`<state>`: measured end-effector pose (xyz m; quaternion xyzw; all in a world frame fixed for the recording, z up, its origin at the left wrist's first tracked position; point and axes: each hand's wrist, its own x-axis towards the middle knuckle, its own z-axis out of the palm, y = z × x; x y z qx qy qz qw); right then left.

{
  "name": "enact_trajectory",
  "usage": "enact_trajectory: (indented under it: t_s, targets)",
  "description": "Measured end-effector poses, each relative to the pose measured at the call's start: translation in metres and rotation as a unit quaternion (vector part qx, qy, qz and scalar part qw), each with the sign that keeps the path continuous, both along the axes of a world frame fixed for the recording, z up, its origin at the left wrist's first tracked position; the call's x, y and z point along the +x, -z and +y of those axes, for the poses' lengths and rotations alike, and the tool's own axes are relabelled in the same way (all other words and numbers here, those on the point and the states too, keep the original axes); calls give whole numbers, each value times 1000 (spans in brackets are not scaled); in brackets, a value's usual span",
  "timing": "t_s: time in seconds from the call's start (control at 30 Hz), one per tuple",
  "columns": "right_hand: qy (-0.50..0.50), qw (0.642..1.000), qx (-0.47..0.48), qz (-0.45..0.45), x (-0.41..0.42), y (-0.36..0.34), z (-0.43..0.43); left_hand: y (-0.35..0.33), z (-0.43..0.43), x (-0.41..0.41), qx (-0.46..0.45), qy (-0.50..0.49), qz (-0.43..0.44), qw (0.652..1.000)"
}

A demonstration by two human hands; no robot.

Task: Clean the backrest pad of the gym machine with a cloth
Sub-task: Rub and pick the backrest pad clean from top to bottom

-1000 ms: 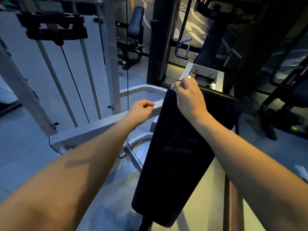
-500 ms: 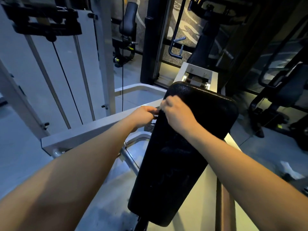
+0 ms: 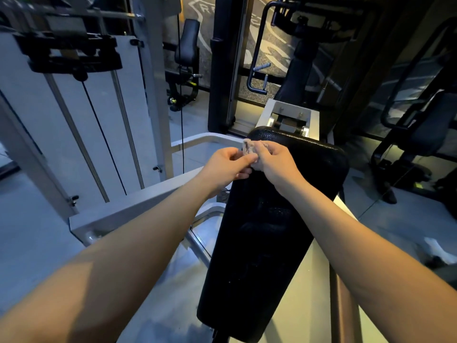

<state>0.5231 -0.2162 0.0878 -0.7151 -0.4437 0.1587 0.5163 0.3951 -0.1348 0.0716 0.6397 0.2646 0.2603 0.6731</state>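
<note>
The black backrest pad (image 3: 267, 231) runs from the centre bottom up to the middle of the view, tilted away from me. A small pale crumpled cloth (image 3: 249, 147) sits over the pad's upper left corner. My right hand (image 3: 274, 162) grips the cloth from the right, fingers curled round it. My left hand (image 3: 226, 167) meets it from the left and pinches the cloth's near edge between thumb and fingers. Both hands hover at the pad's top left edge, and most of the cloth is hidden inside them.
A white machine frame (image 3: 138, 206) crosses under my left forearm, with guide rods and a cable (image 3: 103, 139) behind it. A white bracket (image 3: 289, 115) stands past the pad's top. Dark gym machines (image 3: 408, 134) crowd the right and back. The floor is grey.
My right hand came down from the pad's top edge to its upper left corner. My left hand moved in to join it, and the pale cloth now shows between both hands.
</note>
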Motion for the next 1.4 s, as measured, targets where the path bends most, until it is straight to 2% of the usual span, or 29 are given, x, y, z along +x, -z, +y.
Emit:
enact_trajectory:
  t_s: [0.1, 0.27, 0.33, 0.4, 0.5, 0.57, 0.63, 0.7, 0.77, 0.83, 0.93, 1.07, 1.27, 1.4]
  targets:
    - [40, 999, -4, 17, 3, -1, -5, -2, 1, 5, 11, -57, -13, 998]
    - [74, 987, -54, -130, 11, -6, -17, -6, 9, 1, -88, -74, -44, 992]
    - [81, 974, -60, -203, 15, -13, -22, -6, 15, 2, -91, -104, -44, 989]
    - [77, 952, -59, -289, 25, -18, -23, -7, 22, 1, -23, -160, -18, 987]
    - [103, 908, -57, -403, 50, -27, -17, -20, 30, 5, 132, -216, 5, 967]
    - [129, 872, -69, -467, 64, -33, -9, -34, 33, 17, 220, -201, 7, 955]
    - [143, 851, -112, -493, 73, -35, -2, -41, 34, 36, 310, -140, 40, 939]
    - [158, 829, -139, -517, 78, -30, 3, -35, 32, 53, 402, -96, 70, 908]
    - [183, 798, -143, -556, 80, -22, 5, -21, 31, 63, 431, -110, 59, 894]
    - [204, 780, -148, -573, 80, -17, 8, -12, 27, 66, 417, -110, 37, 901]
    - [219, 770, -160, -578, 81, -14, 11, -18, 28, 75, 399, -77, 12, 913]
    - [223, 766, -154, -584, 82, -11, 13, -31, 48, 84, 448, 12, 55, 892]
    - [235, 769, -127, -581, 85, -7, 15, 6, 54, 64, 297, -61, -6, 953]
    - [242, 770, -118, -578, 84, -5, 16, 53, 44, 43, 188, -91, 4, 978]
